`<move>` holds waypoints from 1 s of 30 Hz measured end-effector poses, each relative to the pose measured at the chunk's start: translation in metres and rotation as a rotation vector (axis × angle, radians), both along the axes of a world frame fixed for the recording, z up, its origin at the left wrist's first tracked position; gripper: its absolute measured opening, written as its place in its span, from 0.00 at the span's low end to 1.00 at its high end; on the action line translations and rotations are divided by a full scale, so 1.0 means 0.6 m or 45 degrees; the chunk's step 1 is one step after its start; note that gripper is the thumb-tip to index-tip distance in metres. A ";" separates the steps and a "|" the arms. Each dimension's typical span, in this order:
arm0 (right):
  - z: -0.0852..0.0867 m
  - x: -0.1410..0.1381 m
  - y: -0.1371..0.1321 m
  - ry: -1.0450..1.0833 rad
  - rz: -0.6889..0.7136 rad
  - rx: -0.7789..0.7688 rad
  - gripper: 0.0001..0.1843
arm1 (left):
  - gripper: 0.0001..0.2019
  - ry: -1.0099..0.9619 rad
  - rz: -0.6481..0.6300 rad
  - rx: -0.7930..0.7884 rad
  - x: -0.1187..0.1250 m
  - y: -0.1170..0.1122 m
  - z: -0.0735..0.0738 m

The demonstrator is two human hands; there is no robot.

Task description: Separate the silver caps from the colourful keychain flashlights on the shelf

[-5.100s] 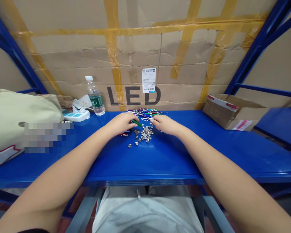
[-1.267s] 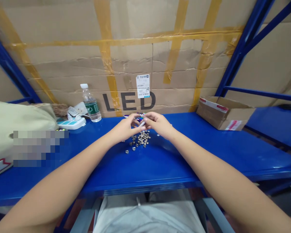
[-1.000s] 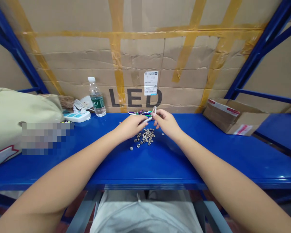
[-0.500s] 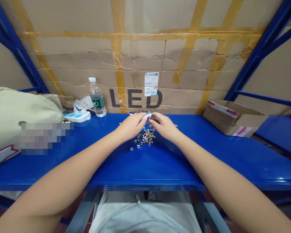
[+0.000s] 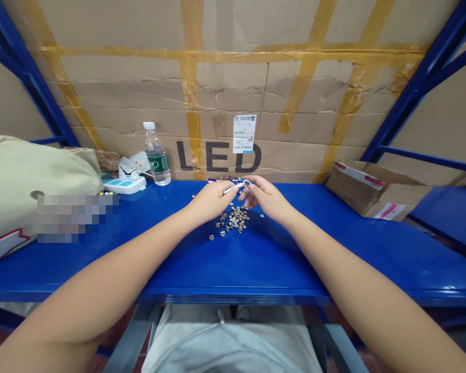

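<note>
My left hand (image 5: 213, 200) is closed, with a small, slim white-and-silver piece (image 5: 233, 188) pinched between thumb and fingers; its kind is too small to make out. Beside it, my right hand (image 5: 267, 201) has its thumb and fingertips closed at the other end of that piece, where something shiny and dark shows. Just below the hands lies a loose pile of small round silver button cells (image 5: 236, 218) on the blue table (image 5: 233, 264). Behind the fingers, several shiny purple and blue objects (image 5: 217, 180) are partly hidden.
A water bottle (image 5: 158, 158) and a white power strip (image 5: 125, 184) stand at the back left. A pale green bag (image 5: 39, 168) fills the left side. On the right sits an open cardboard box (image 5: 373, 189). A large taped cardboard sheet (image 5: 140, 93) backs the table.
My hands stay together, but the white piece has turned and my right fingers have shifted around its end. A small pale disc now shows on the table right of the pile.
</note>
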State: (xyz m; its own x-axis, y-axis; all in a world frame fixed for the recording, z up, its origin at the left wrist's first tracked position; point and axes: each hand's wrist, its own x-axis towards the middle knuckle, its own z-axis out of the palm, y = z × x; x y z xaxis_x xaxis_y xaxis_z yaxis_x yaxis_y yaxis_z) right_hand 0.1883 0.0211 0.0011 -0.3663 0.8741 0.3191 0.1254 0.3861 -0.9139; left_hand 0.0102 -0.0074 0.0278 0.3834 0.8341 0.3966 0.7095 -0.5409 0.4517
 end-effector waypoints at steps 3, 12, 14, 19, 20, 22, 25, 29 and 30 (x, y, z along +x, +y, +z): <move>-0.001 0.000 -0.003 -0.085 -0.006 0.055 0.13 | 0.17 -0.136 -0.015 -0.104 -0.001 0.007 -0.003; 0.002 0.004 -0.008 -0.016 0.218 -0.064 0.07 | 0.18 -0.250 -0.128 -0.195 0.001 0.004 0.000; 0.001 0.005 -0.006 0.063 0.308 -0.147 0.08 | 0.17 -0.268 -0.179 -0.231 0.000 0.004 -0.001; 0.005 0.000 -0.012 0.201 0.318 -0.239 0.07 | 0.17 -0.377 -0.258 -0.342 -0.004 0.010 -0.010; 0.008 -0.001 -0.015 0.224 0.314 -0.248 0.06 | 0.17 -0.408 -0.282 -0.355 -0.005 0.011 -0.012; 0.014 -0.003 -0.021 0.263 0.314 -0.262 0.06 | 0.17 -0.457 -0.327 -0.368 -0.007 0.013 -0.014; 0.020 -0.004 -0.025 0.280 0.288 -0.263 0.05 | 0.18 -0.489 -0.350 -0.370 -0.009 0.014 -0.015; 0.020 -0.005 -0.025 0.265 0.247 -0.241 0.04 | 0.19 -0.490 -0.340 -0.358 -0.011 0.013 -0.014; 0.020 -0.004 -0.025 0.268 0.235 -0.246 0.04 | 0.19 -0.489 -0.335 -0.360 -0.011 0.013 -0.014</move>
